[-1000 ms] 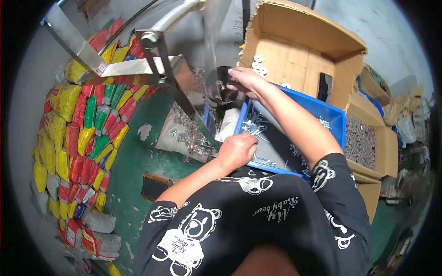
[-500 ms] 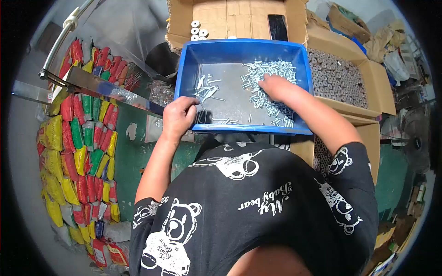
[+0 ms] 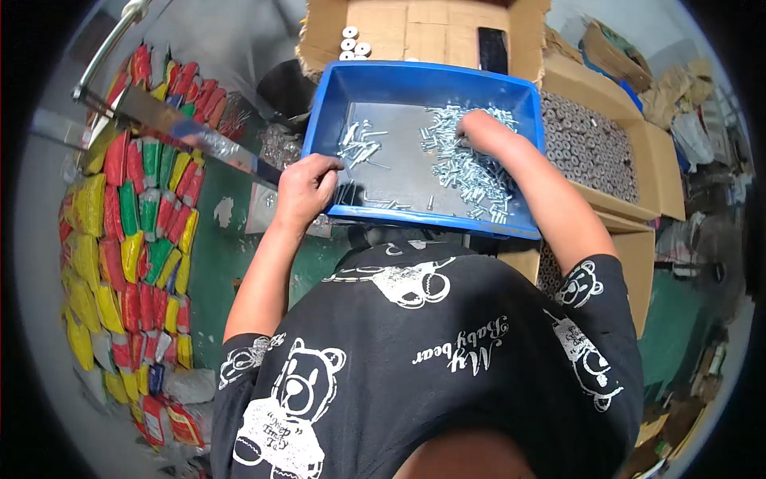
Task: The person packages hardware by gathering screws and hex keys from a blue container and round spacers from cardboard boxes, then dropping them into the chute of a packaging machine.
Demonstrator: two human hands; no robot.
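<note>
A blue tray (image 3: pixel 431 73) lies in front of me, with a large pile of small metal screws (image 3: pixel 471 172) on its right side and a smaller group of screws (image 3: pixel 363 148) on its left. My right hand (image 3: pixel 481 130) reaches into the large pile with its fingers bent down; the fingertips are hidden among the screws. My left hand (image 3: pixel 307 188) is at the tray's left front corner, its fingers curled together near the rim. Whatever it may hold is too small to make out.
Behind the tray is a cardboard box (image 3: pixel 407 30) with white rings (image 3: pixel 349 44) and a dark phone-like object (image 3: pixel 492 49). Another box of rings (image 3: pixel 590 144) stands right. A metal arm (image 3: pixel 191 132) and stacked coloured bags (image 3: pixel 132 263) are at the left.
My right hand has moved from the machine at the left to the screw pile in the tray. The view has shifted, and my left hand stays by the tray's near left edge.
</note>
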